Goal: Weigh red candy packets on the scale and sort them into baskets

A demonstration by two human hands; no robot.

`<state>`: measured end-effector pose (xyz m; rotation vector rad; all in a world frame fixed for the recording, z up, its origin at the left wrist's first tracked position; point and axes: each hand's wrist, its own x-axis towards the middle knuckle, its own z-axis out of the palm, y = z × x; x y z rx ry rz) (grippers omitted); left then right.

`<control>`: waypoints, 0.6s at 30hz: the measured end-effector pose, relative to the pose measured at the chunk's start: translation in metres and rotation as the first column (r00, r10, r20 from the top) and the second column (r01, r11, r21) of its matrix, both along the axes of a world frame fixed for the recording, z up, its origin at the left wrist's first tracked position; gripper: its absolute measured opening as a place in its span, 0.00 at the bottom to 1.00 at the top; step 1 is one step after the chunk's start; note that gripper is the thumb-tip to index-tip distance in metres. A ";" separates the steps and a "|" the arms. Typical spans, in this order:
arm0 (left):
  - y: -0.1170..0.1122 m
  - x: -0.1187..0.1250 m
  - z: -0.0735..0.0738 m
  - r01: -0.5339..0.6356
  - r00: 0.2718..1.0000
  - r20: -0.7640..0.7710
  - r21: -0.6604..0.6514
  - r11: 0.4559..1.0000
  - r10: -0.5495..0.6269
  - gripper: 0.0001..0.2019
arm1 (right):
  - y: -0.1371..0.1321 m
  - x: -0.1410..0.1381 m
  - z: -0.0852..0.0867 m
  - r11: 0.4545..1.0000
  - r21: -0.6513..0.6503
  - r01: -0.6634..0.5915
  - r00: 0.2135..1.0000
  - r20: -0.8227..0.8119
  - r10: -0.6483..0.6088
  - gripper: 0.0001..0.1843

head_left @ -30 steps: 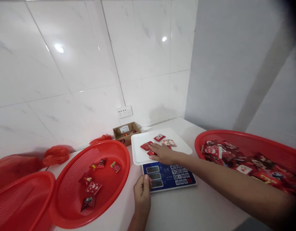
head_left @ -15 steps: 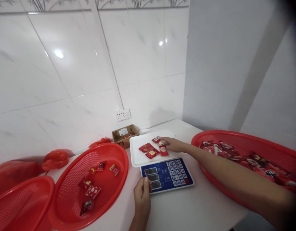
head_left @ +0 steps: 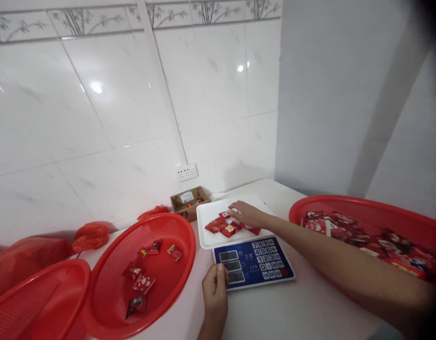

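Note:
A digital scale (head_left: 255, 264) with a blue keypad panel stands on the table, its white weighing tray (head_left: 208, 238) behind the panel. My left hand (head_left: 216, 288) is closed at the panel's left edge, thumb resting on it and the other fingers curled. Over the tray reaches my right hand (head_left: 249, 215), fingers stretched out above small red candy packets (head_left: 229, 229). It partly covers some of these packets, and whether its fingertips touch them is hard to see.
To the right stands a large red basket (head_left: 345, 200) full of wrapped sweets, under my right forearm. On the left, a red basket (head_left: 179, 283) holds several sweets beside another red basket (head_left: 78, 283). A cardboard box (head_left: 184, 212) and red plastic bags (head_left: 92, 235) lie by the wall.
My right hand has loosened from a packet, its fingers now stretched out over the pile. My left hand stays at the scale's edge. The whole view has shifted slightly.

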<state>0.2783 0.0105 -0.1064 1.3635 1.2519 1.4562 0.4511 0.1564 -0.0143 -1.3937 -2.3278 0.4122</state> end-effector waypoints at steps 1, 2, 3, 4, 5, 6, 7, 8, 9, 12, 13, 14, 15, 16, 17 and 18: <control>0.000 0.000 0.000 0.003 1.000 -0.006 0.006 1.000 -0.003 0.22 | -0.010 0.006 0.007 1.000 0.008 -0.030 1.000 -0.005 0.030 0.25; -0.001 0.000 0.000 0.004 1.000 -0.015 0.014 1.000 -0.004 0.22 | -0.023 0.013 0.014 0.998 0.010 -0.067 0.998 -0.011 0.067 0.26; -0.001 0.001 0.001 0.006 1.000 -0.026 0.024 1.000 -0.005 0.22 | -0.037 0.021 0.020 0.995 0.007 -0.103 0.994 -0.022 0.103 0.27; -0.003 0.001 0.002 0.006 0.999 -0.039 0.036 0.999 -0.005 0.21 | -0.054 0.030 0.024 0.990 -0.017 -0.139 0.990 -0.031 0.138 0.29; -0.004 0.002 0.003 0.007 0.998 -0.056 0.050 0.999 -0.004 0.21 | -0.072 0.039 0.025 0.986 -0.055 -0.156 0.987 -0.045 0.154 0.29; -0.006 0.002 0.006 0.007 0.997 -0.074 0.065 0.998 -0.002 0.20 | -0.091 0.049 0.024 0.981 -0.095 -0.167 0.985 -0.066 0.161 0.30; -0.008 0.002 0.009 0.008 0.996 -0.089 0.077 0.997 -0.001 0.19 | -0.110 0.058 0.019 0.975 -0.143 -0.170 0.984 -0.084 0.160 0.29; -0.011 0.001 0.014 0.008 0.994 -0.113 0.092 0.996 0.003 0.17 | -0.129 0.067 0.010 0.963 -0.209 -0.168 0.984 -0.088 0.152 0.29; -0.013 -0.001 0.019 0.005 0.988 -0.154 0.117 0.993 0.014 0.15 | -0.146 0.076 -0.003 0.958 -0.258 -0.124 0.990 -0.098 0.102 0.28; -0.019 -0.011 0.040 -0.002 0.917 -0.386 0.252 0.968 0.103 0.09 | -0.184 0.089 -0.053 0.908 -0.413 -0.063 0.989 -0.146 0.002 0.27; -0.020 -0.017 0.047 -0.005 0.864 -0.479 0.295 0.955 0.153 0.09 | -0.192 0.089 -0.070 0.889 -0.455 -0.041 0.984 -0.174 -0.044 0.27; -0.020 -0.025 0.053 -0.013 0.801 -0.564 0.322 0.946 0.203 0.10 | -0.197 0.088 -0.085 0.868 -0.495 -0.040 0.970 -0.227 -0.085 0.28; -0.020 -0.033 0.059 -0.026 0.736 -0.633 0.331 0.943 0.242 0.11 | -0.200 0.084 -0.097 0.842 -0.537 -0.054 0.949 -0.289 -0.124 0.29; -0.019 -0.043 0.064 -0.047 0.670 -0.690 0.327 0.944 0.272 0.13 | -0.202 0.079 -0.107 0.820 -0.568 -0.073 0.925 -0.346 -0.157 0.29; -0.018 -0.054 0.068 -0.073 0.609 -0.737 0.314 0.946 0.292 0.14 | -0.202 0.074 -0.113 0.802 -0.591 -0.094 0.900 -0.395 -0.186 0.29; -0.017 -0.066 0.070 -0.106 0.554 -0.774 0.299 0.948 0.306 0.15 | -0.201 0.069 -0.117 0.790 -0.604 -0.109 0.879 -0.430 -0.207 0.29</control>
